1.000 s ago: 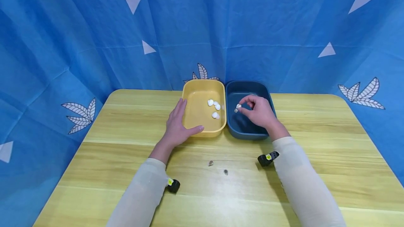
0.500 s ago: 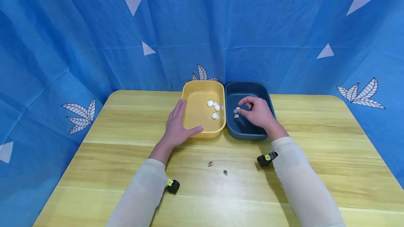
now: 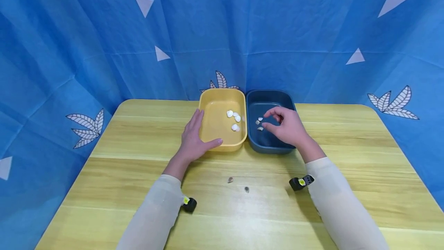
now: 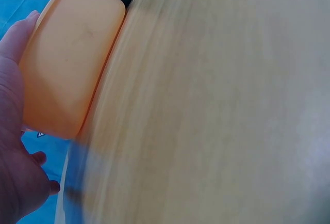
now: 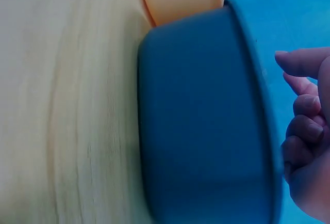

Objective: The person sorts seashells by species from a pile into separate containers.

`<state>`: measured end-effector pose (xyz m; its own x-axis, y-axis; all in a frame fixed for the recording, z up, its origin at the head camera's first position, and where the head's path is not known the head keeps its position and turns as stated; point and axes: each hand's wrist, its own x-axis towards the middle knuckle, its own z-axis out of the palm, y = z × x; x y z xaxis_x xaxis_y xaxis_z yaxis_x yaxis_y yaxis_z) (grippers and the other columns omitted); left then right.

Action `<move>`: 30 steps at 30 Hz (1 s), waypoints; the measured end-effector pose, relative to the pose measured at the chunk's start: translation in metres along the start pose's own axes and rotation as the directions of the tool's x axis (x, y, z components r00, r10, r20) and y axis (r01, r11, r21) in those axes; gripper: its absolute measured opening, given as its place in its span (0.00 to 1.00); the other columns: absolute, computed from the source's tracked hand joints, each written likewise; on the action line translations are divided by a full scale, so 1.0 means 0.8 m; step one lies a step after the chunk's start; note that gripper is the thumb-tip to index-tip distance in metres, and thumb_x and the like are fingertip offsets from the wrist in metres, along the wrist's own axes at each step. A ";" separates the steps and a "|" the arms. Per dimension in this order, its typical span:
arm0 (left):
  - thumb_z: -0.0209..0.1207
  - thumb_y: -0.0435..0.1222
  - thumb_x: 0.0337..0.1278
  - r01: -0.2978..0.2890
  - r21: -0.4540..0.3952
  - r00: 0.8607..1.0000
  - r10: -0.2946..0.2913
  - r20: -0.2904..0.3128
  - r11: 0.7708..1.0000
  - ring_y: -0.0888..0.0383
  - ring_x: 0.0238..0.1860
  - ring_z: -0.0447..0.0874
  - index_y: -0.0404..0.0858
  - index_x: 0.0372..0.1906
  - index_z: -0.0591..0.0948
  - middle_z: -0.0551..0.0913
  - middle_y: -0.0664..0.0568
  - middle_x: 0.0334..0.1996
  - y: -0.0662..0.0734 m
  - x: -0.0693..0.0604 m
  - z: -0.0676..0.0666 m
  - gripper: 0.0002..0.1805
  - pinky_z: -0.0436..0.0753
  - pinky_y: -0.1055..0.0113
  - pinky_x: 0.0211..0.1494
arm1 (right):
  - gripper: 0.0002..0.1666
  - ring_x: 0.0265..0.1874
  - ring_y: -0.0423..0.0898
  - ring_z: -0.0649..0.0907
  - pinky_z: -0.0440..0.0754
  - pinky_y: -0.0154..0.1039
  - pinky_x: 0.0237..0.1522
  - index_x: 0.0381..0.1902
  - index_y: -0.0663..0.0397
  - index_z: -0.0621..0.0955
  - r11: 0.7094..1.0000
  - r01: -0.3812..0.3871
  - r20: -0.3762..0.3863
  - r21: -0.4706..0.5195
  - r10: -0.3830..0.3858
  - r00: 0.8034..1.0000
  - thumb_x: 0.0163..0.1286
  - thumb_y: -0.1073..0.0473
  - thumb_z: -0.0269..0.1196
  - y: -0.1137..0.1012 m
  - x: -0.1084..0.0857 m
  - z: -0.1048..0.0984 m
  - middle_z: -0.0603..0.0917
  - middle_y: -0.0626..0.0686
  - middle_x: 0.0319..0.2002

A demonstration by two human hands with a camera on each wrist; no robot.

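Observation:
My left hand [image 3: 193, 142] rests against the yellow bin [image 3: 213, 128], fingers straight along its left side and thumb on the front rim. Several white shells [image 3: 235, 127] lie in that bin's right half. Over the dark blue bin [image 3: 272, 150] hovers my right hand [image 3: 288, 127], thumb and index finger apart with nothing between them, the other fingers bent. Just left of its fingertips, small pale shells [image 3: 260, 129] lie on the bin floor. In the right wrist view, the blue bin's wall [image 5: 201, 115] hides its contents.
Two small brownish shells, one left [image 3: 230, 179] and one right [image 3: 246, 189], lie on the wooden table [image 3: 138, 134] in front of the bins. The bins stand side by side at the table's back edge. Behind them hangs a blue curtain [image 3: 201, 22].
The right hand has let go of shells, which now lie in the dark blue bin; its thumb and index finger have spread and the hand has shifted slightly right. The left hand stays put.

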<state>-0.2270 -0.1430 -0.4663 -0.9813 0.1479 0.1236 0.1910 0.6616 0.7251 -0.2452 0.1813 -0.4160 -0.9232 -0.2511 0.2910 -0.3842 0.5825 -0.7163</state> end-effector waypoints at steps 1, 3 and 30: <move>0.68 0.67 0.42 0.000 -0.002 1.000 0.000 0.001 1.000 0.46 0.77 0.39 0.51 0.82 0.45 0.39 0.59 0.80 0.000 0.000 0.000 0.66 0.45 0.39 0.73 | 0.09 0.24 0.51 0.68 0.63 0.43 0.27 0.40 0.53 0.85 1.000 0.012 0.001 -0.006 -0.012 1.000 0.63 0.62 0.72 -0.004 -0.003 -0.002 0.67 0.57 0.23; 0.68 0.68 0.42 0.004 -0.002 1.000 -0.004 0.003 1.000 0.46 0.77 0.39 0.52 0.82 0.45 0.38 0.60 0.80 0.000 0.000 -0.001 0.66 0.45 0.39 0.73 | 0.09 0.23 0.50 0.68 0.63 0.42 0.26 0.40 0.52 0.85 0.999 0.031 0.006 -0.008 -0.031 0.999 0.62 0.62 0.73 -0.012 -0.009 -0.005 0.66 0.54 0.23; 0.70 0.65 0.43 -0.003 -0.019 1.000 0.003 0.010 1.000 0.46 0.78 0.39 0.54 0.82 0.45 0.38 0.62 0.80 0.002 -0.001 -0.003 0.65 0.45 0.37 0.72 | 0.14 0.24 0.54 0.73 0.68 0.36 0.27 0.37 0.54 0.84 0.979 0.173 0.227 0.112 -0.195 0.954 0.53 0.68 0.75 -0.040 -0.111 0.043 0.71 0.57 0.23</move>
<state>-0.2261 -0.1440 -0.4637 -0.9803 0.1576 0.1187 0.1933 0.6471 0.7375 -0.1508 0.1585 -0.4404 -0.8037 -0.5286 0.2732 -0.5346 0.4399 -0.7216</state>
